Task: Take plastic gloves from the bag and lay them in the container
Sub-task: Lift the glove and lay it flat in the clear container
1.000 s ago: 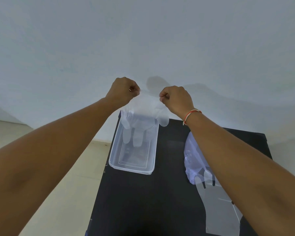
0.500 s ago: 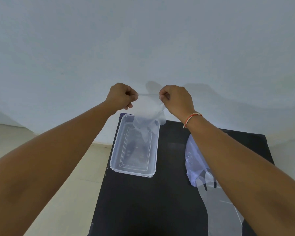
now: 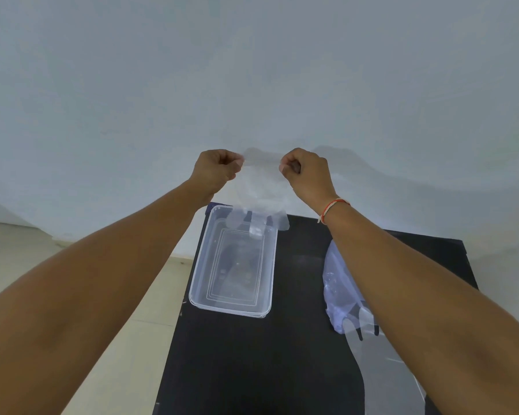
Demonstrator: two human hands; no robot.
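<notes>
Surface: we work at a matt black rectangular tabletop (image 3: 282, 369), with pale floor to its left and a plain pale wall behind.
Nearest item: a flat clear plastic glove (image 3: 381, 363) lies on the tabletop at our right, its fingers pointing away from us, partly under our right forearm.
Bag: the crumpled clear plastic bag (image 3: 336, 283) sits just beyond that glove, touching its fingertips; how many gloves remain inside we cannot tell.
Container: the clear rectangular plastic container (image 3: 198, 283) stands left of centre, well apart from the bag; its floor looks bare to us, though clear film would be hard to spot.
Held glove: a thin translucent plastic glove (image 3: 261, 193) hangs by its cuff above the container's far end, its fingertips dangling at the far rim.
Left hand (image 3: 218, 169): fingers closed, pinching the cuff's left corner.
Right hand (image 3: 307, 172): fingers closed, pinching the cuff's right corner.
Progress: we judge this early; the held glove is not yet laid down, the near glove and the bag are left.
Obstacles: nothing blocks the container; one dangling fingertip hangs outside its right rim.
</notes>
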